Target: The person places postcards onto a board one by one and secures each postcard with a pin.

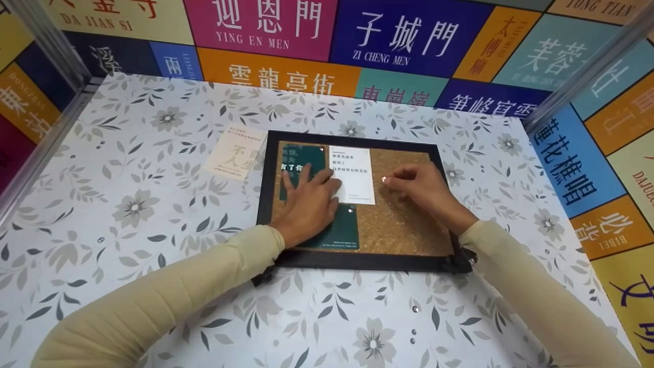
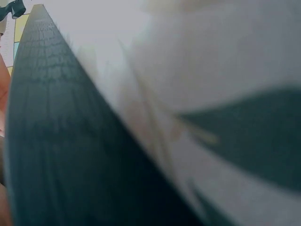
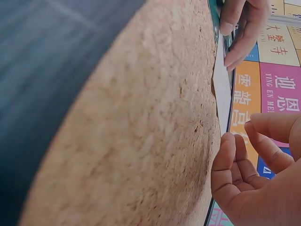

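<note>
A black-framed corkboard [image 1: 403, 225] lies on the table, with a green card [image 1: 301, 151] at its upper left, a white card [image 1: 357, 176] beside it and another green card [image 1: 342, 232] below. My left hand [image 1: 309, 202] rests on these cards, its fingers spread; the right wrist view shows those fingers [image 3: 241, 52] touching the white card's side. Right of the white card, my right hand [image 1: 421, 186] pinches a small shiny push pin [image 1: 384, 179] just over the cork. Similar pins [image 1: 350, 210] sit in both green cards. The left wrist view is mostly the dark frame edge [image 2: 51, 132].
A cream printed card [image 1: 236, 153] lies on the floral tablecloth [image 1: 153, 266], left of the board. Behind stands a wall of coloured name panels [image 1: 409, 38], with clear plastic edges [image 1: 582, 66] at both sides. A dark watch or band [image 1: 468, 254] is at the right wrist.
</note>
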Tool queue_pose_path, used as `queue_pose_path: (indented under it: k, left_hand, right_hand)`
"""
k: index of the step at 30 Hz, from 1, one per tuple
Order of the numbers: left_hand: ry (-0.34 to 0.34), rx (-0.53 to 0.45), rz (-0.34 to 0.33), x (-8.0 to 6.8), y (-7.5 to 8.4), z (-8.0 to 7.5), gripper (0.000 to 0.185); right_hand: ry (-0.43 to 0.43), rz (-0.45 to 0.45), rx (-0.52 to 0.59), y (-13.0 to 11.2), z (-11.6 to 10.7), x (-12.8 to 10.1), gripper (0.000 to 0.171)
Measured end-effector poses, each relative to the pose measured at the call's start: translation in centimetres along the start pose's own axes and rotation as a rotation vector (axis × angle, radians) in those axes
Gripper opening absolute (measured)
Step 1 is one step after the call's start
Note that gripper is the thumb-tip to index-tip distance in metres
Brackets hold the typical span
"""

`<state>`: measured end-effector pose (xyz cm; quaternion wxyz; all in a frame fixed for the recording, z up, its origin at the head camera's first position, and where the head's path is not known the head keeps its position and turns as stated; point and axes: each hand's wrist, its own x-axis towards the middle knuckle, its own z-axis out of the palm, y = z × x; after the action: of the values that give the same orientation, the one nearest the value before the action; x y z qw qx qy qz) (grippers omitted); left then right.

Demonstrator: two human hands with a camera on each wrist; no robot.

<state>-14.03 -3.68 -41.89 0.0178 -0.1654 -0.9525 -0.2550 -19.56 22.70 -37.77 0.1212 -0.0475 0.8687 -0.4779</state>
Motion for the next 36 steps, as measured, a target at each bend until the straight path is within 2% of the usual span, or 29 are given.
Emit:
queue_pose_path:
  k: [21, 36]
  left_hand:
    - [0.002, -0.006, 0.005, 0.2, 0.2, -0.5, 0.036]
    - [0.001, 0.024, -0.016, -0.1, 0.1, 0.1, 0.037]
  right_hand:
    - [0.014, -0.012, 0.096, -0.1, 0.2, 3.4, 0.023]
    - [0.06, 0.028, 0.048, 0.2, 1.2, 5.6, 0.019]
